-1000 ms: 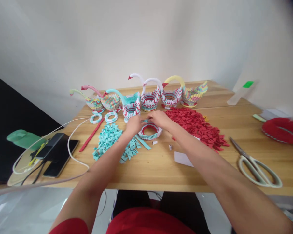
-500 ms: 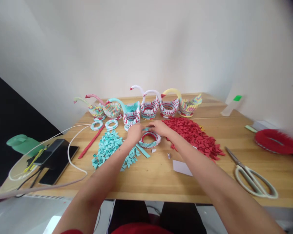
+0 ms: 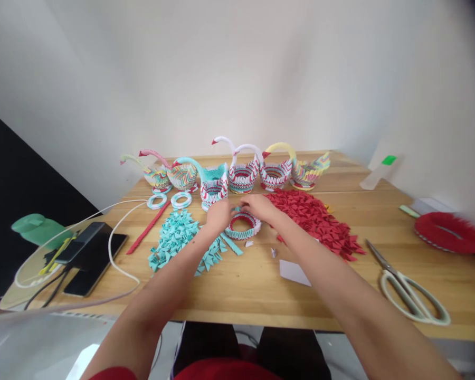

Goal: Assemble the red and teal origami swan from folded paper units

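Both my hands meet over a small paper ring (image 3: 242,226) built of red, white and teal folded pieces, in the middle of the wooden table (image 3: 245,285). My left hand (image 3: 218,214) is closed at the ring's far left rim. My right hand (image 3: 259,206) pinches its far right rim. A small teal piece shows between the fingertips. A heap of teal folded pieces (image 3: 182,240) lies just left of the ring. Right of it spreads a heap of red folded pieces (image 3: 314,219).
A row of finished paper swans (image 3: 229,171) stands behind the ring, with two small rings (image 3: 169,200) and a red strip (image 3: 147,228) to their left. Scissors (image 3: 406,287) and a red paper disc (image 3: 451,232) lie right. A phone (image 3: 91,256), cables and a white paper scrap (image 3: 295,272) are nearer.
The camera tilted up a little, so the table sits lower in view. Both hands stay at the ring's far rim with only small finger movements.
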`<action>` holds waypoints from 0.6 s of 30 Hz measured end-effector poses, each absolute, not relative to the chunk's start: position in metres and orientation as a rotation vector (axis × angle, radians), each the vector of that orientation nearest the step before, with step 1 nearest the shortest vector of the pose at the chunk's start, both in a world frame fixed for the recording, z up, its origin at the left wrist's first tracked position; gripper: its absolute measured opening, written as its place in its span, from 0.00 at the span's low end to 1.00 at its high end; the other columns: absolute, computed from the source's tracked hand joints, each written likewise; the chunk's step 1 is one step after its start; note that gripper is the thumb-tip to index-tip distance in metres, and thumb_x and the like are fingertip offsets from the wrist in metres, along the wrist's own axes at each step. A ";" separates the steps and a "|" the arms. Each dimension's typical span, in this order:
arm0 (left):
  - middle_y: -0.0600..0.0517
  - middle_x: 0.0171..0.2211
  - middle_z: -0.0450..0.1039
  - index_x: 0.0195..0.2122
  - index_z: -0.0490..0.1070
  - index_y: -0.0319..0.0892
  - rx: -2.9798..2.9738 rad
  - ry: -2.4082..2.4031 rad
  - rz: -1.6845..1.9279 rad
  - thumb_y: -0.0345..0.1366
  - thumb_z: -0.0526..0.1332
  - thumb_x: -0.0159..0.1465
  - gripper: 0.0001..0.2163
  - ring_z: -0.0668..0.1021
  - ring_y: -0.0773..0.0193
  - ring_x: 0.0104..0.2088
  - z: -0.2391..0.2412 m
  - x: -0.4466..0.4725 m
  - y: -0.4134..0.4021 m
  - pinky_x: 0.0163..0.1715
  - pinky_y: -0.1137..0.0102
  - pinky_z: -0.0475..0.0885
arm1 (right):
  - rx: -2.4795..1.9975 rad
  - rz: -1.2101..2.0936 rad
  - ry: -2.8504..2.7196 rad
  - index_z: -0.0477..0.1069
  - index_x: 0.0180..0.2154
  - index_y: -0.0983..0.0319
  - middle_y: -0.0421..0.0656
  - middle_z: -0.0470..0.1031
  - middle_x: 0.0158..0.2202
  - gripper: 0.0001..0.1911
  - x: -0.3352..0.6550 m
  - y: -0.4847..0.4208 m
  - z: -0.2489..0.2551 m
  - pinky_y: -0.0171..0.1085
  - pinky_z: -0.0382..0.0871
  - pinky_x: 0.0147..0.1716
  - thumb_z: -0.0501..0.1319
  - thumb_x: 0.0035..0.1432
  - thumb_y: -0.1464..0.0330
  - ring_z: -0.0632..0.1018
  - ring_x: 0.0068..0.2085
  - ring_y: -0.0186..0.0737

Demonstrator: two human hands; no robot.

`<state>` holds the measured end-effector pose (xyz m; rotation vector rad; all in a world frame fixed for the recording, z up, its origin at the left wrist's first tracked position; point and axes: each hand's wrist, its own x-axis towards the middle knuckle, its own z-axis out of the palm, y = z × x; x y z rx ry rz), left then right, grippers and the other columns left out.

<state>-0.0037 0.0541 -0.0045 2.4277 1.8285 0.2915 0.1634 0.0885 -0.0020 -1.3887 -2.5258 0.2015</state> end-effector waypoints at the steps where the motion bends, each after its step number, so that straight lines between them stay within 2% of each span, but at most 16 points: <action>1: 0.44 0.42 0.75 0.45 0.79 0.46 2.423 1.831 0.304 0.42 0.57 0.67 0.13 0.77 0.53 0.44 -0.005 -0.003 0.053 0.42 0.66 0.69 | -1.395 0.204 -2.516 0.79 0.37 0.61 0.46 0.81 0.39 0.06 0.163 0.087 -0.003 0.34 0.64 0.36 0.63 0.59 0.70 0.78 0.41 0.44; 5: 0.44 0.42 0.77 0.43 0.79 0.44 2.389 1.814 0.362 0.40 0.58 0.66 0.12 0.77 0.53 0.45 -0.006 -0.004 0.054 0.43 0.67 0.69 | -1.382 0.245 -2.485 0.79 0.38 0.61 0.45 0.82 0.39 0.06 0.164 0.084 -0.003 0.34 0.66 0.37 0.63 0.60 0.69 0.79 0.41 0.44; 8: 0.46 0.43 0.79 0.49 0.77 0.45 2.346 1.733 0.409 0.43 0.60 0.65 0.15 0.78 0.55 0.45 -0.004 -0.012 0.059 0.43 0.69 0.69 | -1.330 0.282 -2.452 0.77 0.47 0.60 0.44 0.80 0.46 0.12 0.173 0.084 0.001 0.33 0.67 0.42 0.61 0.62 0.67 0.79 0.45 0.41; 11: 0.45 0.48 0.78 0.55 0.73 0.42 2.307 1.680 0.482 0.45 0.55 0.68 0.19 0.77 0.56 0.48 -0.004 -0.023 0.064 0.45 0.69 0.69 | -1.316 0.298 -2.384 0.72 0.55 0.62 0.47 0.78 0.52 0.18 0.186 0.084 0.004 0.34 0.67 0.48 0.59 0.64 0.68 0.78 0.50 0.41; 14: 0.47 0.44 0.80 0.49 0.77 0.43 2.292 1.621 0.501 0.46 0.53 0.69 0.18 0.79 0.58 0.44 -0.005 -0.029 0.066 0.43 0.70 0.69 | -1.336 0.322 -2.358 0.74 0.53 0.63 0.47 0.79 0.50 0.16 0.194 0.084 0.003 0.35 0.68 0.48 0.59 0.63 0.69 0.78 0.49 0.42; 18: 0.47 0.43 0.81 0.48 0.78 0.43 2.259 1.640 0.506 0.45 0.60 0.64 0.16 0.79 0.58 0.41 -0.008 -0.025 0.069 0.40 0.71 0.69 | -1.347 0.329 -2.396 0.77 0.48 0.62 0.46 0.80 0.48 0.13 0.189 0.084 -0.004 0.34 0.68 0.44 0.62 0.62 0.67 0.79 0.47 0.42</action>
